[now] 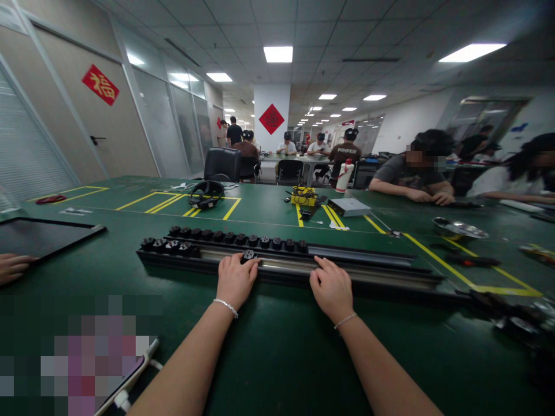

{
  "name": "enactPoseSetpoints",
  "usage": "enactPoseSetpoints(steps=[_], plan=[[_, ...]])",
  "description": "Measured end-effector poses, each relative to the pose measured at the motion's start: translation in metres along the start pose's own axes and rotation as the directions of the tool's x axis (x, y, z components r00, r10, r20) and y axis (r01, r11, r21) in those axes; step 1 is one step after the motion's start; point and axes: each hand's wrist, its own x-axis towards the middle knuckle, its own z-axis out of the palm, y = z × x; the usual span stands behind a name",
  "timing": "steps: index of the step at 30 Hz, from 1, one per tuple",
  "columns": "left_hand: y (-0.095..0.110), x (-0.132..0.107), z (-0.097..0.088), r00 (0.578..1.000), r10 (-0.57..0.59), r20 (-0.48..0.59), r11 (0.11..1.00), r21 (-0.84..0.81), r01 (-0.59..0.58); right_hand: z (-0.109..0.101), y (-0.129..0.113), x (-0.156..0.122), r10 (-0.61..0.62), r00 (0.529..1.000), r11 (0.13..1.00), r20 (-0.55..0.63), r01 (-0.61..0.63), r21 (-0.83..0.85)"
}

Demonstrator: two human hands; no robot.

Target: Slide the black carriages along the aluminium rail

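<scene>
A long black metal rail [381, 279] with a pale channel runs across the table in front of me. My left hand [236, 279] pinches a small black socket module [248, 255] between thumb and fingers, at the rail's channel. Several like modules [172, 246] sit at the left end of this rail. Behind it lies a second black rail [359, 256], with a row of black modules [241, 239] along its left and middle part. My right hand [332, 287] rests at the near rail, right of the left hand, index finger stretched out and other fingers loosely bent, holding nothing visible.
On the green table [269, 346] are a black headset [206, 195], a yellow box [304, 196], a grey box [349, 207] and a metal bowl [460, 229]. Another person's hand [15, 267] is by a black panel [43, 236] at left. Co-workers sit at right.
</scene>
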Motion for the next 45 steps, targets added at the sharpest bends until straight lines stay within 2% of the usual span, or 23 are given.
enactPoseSetpoints(steps=[45], plan=[[-0.0002, 0.0012, -0.0009, 1.000, 0.000, 0.001, 1.000, -0.027, 0.000, 0.0002, -0.0007, 0.0003, -0.001, 1.000, 1.000, -0.013, 0.001, 0.006]])
